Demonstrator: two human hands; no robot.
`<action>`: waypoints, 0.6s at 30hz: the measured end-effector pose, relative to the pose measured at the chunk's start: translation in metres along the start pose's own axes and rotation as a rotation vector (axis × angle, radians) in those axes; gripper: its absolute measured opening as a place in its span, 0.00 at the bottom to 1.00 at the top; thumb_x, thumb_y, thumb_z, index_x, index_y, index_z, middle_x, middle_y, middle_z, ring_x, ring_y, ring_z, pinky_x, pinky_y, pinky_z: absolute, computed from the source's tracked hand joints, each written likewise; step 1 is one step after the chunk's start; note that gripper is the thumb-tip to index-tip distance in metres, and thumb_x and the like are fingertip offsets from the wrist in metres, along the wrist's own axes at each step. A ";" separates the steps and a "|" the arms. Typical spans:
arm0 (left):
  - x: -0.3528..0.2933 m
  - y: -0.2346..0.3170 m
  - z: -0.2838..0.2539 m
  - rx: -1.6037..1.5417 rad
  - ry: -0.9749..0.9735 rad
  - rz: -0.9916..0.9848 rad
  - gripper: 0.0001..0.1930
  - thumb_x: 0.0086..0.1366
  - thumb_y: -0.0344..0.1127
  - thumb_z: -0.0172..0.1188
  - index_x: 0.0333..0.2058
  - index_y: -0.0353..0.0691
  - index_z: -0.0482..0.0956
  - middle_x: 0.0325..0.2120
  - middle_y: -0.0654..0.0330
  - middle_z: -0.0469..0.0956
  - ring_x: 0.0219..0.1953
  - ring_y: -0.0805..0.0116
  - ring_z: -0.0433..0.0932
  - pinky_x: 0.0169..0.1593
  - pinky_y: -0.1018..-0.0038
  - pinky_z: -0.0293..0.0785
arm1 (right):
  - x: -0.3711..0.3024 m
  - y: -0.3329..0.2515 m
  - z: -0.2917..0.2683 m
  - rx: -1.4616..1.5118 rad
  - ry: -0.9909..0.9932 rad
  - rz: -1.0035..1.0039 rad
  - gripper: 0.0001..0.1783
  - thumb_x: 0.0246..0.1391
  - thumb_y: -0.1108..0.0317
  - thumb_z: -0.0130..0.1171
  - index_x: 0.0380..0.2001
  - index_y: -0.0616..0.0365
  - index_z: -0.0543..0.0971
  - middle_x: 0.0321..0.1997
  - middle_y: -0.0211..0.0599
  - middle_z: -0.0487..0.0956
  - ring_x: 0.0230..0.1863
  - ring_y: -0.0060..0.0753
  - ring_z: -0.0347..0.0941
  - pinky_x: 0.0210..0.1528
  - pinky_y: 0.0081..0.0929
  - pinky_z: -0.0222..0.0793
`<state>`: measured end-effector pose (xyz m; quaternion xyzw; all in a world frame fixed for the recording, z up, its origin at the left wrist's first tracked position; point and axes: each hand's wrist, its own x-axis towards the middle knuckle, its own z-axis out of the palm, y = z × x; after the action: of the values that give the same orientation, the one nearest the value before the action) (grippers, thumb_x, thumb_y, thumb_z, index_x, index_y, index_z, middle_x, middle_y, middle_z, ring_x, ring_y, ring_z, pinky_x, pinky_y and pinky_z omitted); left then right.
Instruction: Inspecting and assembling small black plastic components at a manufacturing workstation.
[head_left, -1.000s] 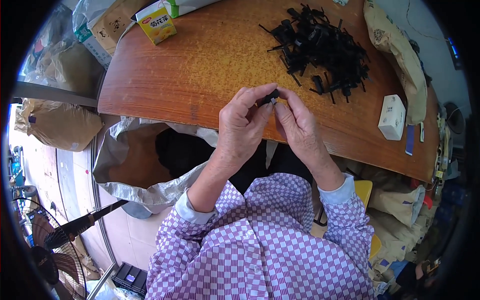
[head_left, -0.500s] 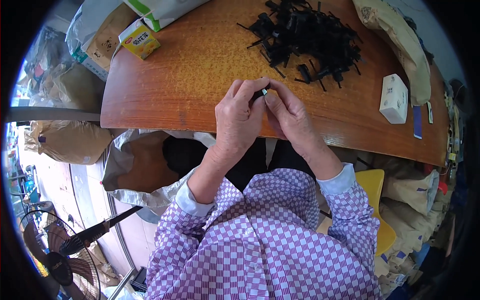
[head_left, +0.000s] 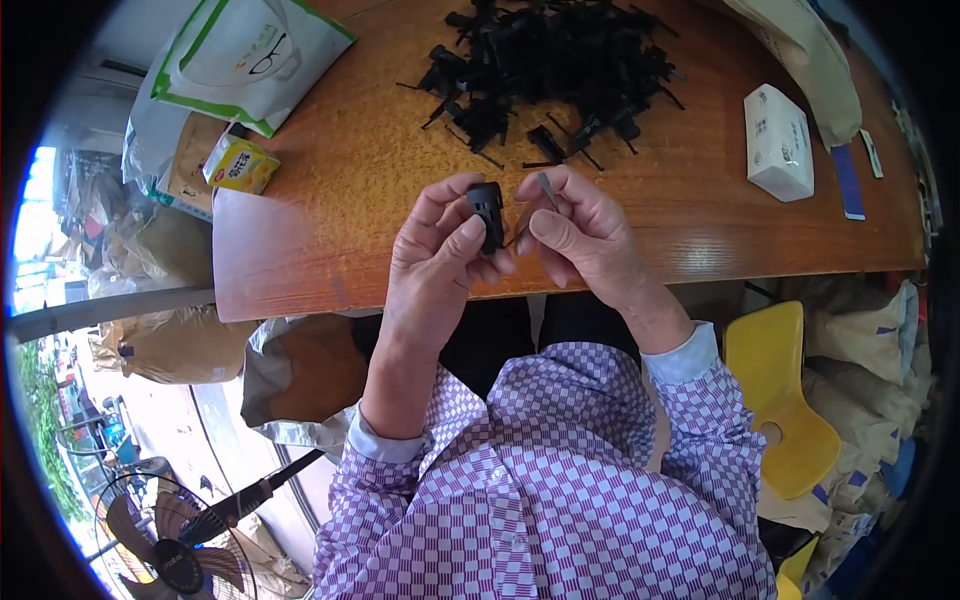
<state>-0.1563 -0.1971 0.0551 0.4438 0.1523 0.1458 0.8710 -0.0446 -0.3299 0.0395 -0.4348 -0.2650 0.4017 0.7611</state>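
Observation:
My left hand (head_left: 437, 235) is closed around a small black plastic part (head_left: 486, 215) with slots in its face, held upright above the table's near edge. Beside it, my right hand (head_left: 585, 225) pinches a thin, flat grey strip (head_left: 548, 190) between thumb and fingers. Something thin and dark runs between the two hands; whether it joins the black part to the strip cannot be told. Farther back on the table lies a tangled pile of similar black parts (head_left: 560, 70) with thin stems sticking out.
The wooden table (head_left: 340, 210) carries a white tissue pack (head_left: 778, 145) at the right, a small yellow drink carton (head_left: 242, 165) and a white-green bag (head_left: 265, 60) at the left. A fan (head_left: 178, 560) stands lower left, a yellow chair (head_left: 775, 390) lower right.
My hands have moved apart, bringing the black part and the grey strip into plain sight. The view has shifted, so the pile and the bags appear elsewhere in the picture.

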 end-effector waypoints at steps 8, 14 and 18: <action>-0.002 -0.005 0.011 0.140 -0.095 -0.042 0.19 0.65 0.30 0.54 0.55 0.39 0.65 0.34 0.60 0.75 0.28 0.75 0.78 0.29 0.85 0.74 | 0.000 -0.007 -0.011 0.013 -0.044 0.139 0.08 0.56 0.64 0.59 0.30 0.54 0.72 0.20 0.14 0.62 0.21 0.05 0.54 0.20 0.09 0.49; -0.008 -0.006 -0.001 0.573 -0.205 0.064 0.24 0.62 0.22 0.55 0.57 0.35 0.61 0.37 0.61 0.73 0.31 0.79 0.75 0.32 0.85 0.72 | 0.003 0.015 -0.009 -0.201 -0.081 0.059 0.10 0.56 0.64 0.59 0.25 0.54 0.70 0.21 0.15 0.62 0.21 0.07 0.54 0.22 0.12 0.52; -0.016 -0.006 -0.011 0.641 -0.120 0.079 0.25 0.62 0.19 0.52 0.57 0.37 0.59 0.36 0.62 0.72 0.32 0.79 0.76 0.34 0.84 0.73 | 0.002 0.011 0.007 -0.423 -0.117 0.101 0.10 0.61 0.64 0.51 0.36 0.60 0.72 0.28 0.24 0.70 0.27 0.11 0.64 0.29 0.11 0.62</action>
<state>-0.1743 -0.1981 0.0463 0.7087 0.1215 0.0979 0.6880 -0.0528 -0.3223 0.0333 -0.5734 -0.3649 0.3994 0.6153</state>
